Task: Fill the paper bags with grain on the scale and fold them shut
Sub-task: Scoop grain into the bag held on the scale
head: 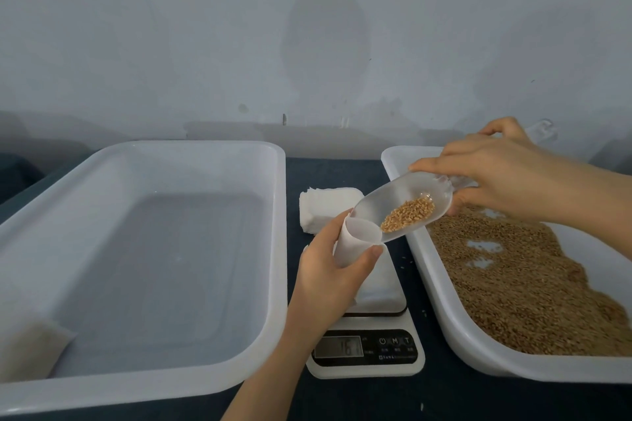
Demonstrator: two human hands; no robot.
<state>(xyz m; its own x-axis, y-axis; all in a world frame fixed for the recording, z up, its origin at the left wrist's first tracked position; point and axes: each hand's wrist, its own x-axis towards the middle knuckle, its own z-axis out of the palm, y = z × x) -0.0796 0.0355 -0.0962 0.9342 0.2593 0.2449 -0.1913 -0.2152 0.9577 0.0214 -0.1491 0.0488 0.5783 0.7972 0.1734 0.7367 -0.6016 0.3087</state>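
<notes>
Left hand (328,270) is closed around an open white paper bag (355,243), held upright over the platform of the scale (369,335), which sits on the counter (342,174) between two white tubs. Right hand (506,174) grips the handle of a clear scoop (400,208), tilted with its lip at the bag's mouth, a small heap of grain (407,214) inside. Right tub (441,301) holds loose grain; a stack of flat bags (325,207) lies behind the scale.

One head-worn camera looks forward and down from close above the scale (366,328), which sits low in the middle. A tray lies either side of it, a wall fills the upper half behind.
</notes>
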